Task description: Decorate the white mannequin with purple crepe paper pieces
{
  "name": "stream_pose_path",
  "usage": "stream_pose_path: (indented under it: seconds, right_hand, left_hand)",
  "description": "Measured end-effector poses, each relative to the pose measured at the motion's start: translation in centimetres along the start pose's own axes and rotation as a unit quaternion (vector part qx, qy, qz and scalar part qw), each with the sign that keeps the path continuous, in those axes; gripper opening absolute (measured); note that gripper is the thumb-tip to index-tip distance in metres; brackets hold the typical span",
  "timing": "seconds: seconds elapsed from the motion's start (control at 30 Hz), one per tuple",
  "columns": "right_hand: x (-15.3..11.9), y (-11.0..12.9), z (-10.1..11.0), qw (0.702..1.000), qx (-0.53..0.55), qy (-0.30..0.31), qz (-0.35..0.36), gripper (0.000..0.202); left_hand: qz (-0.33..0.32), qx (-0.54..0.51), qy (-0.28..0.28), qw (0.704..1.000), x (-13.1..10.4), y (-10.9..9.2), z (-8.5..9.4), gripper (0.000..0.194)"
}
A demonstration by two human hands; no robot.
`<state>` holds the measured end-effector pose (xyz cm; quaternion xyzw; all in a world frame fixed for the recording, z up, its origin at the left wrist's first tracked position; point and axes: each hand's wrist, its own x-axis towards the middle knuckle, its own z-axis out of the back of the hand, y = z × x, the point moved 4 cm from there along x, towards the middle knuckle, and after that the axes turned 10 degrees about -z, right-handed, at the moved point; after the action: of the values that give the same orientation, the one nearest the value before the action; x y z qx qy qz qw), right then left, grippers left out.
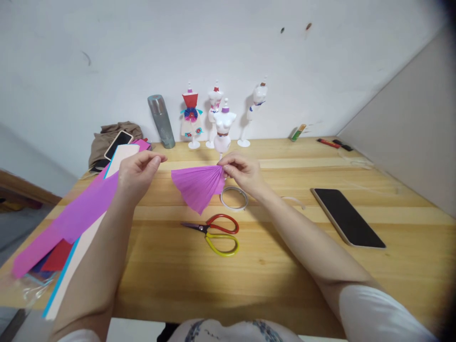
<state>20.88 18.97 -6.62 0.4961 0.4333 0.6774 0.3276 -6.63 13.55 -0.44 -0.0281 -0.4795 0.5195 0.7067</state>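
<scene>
My right hand [242, 173] pinches the gathered top of a purple pleated paper fan [197, 186], which spreads down to the left above the table. To the left, my left hand [138, 173] is closed in a pinch, apart from the paper; whatever may be between its fingertips is too small to make out. Just below the right hand lies a ring of coiled wire or tape [234, 198]. Scissors [206, 229] with one red and one yellow handle rest nearer to me. Behind the right hand stands a small white dress form [223, 124] with a brown waistband.
Behind stand a dress form in a red top [190, 107], two more forms and a grey flask [161, 121]. Purple and pale paper strips [81, 209] lie at left, partly under my forearm. A phone [347, 217] lies right; a glue stick [298, 133] leans at the wall.
</scene>
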Motion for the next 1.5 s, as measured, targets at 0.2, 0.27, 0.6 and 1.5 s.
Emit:
stream_pose_path:
  seconds: [0.2,0.27,0.6,1.5]
  right_hand:
    - [0.2,-0.6,0.2,0.987,0.077,0.124,-0.070,0.017]
    - [0.2,-0.7,0.3,0.978,0.084,0.170,-0.084,0.017]
    - [0.1,0.9,0.9,0.961,-0.015,0.277,-0.012,0.022]
    - [-2.1,3.8,-3.1,0.962,-0.249,0.006,0.113,0.017]
  left_hand:
    - [0.025,-0.055,0.043,0.997,-0.1,0.3,-0.8,0.022]
    - [0.028,-0.068,0.072,0.995,-0.2,0.1,-1.4,0.021]
    - [-0.002,-0.073,0.213,0.974,-1.2,-1.5,-4.0,0.022]
    - [-0.244,0.114,0.163,0.949,-4.2,-4.8,-6.5,0.061]
